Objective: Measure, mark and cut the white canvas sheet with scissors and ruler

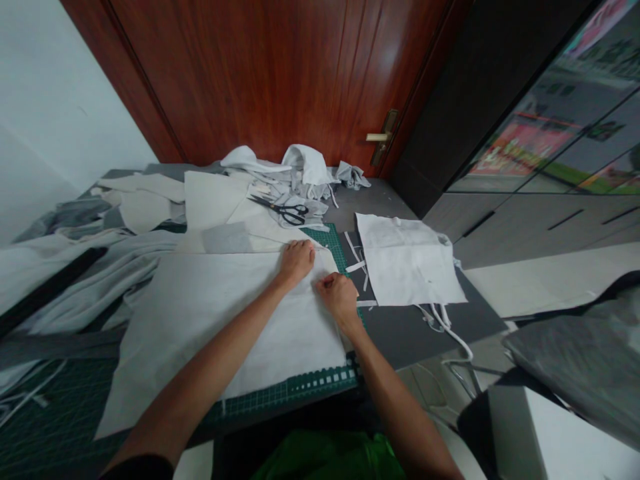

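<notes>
A large white cloth (220, 287) lies spread over a green cutting mat (330, 243). My left hand (299, 260) is at the cloth's far edge, near its far right corner, with fingers curled and pressed together on the fabric. Close to the right edge, my right hand (340, 295) is closed in a pinch over the same cloth. What sits between those fingertips is too small to make out. Beyond my left hand, black-handled scissors (283, 208) rest on pale fabric pieces.
To the right lies a smaller white fabric piece (407, 260) with cords, beside narrow white strips (356, 265). Heaped grey and white cloths (135, 267) cover the table's left, with a long black bar (55, 287) on them. A wooden door (280, 80) stands behind; a white box (560, 433) is lower right.
</notes>
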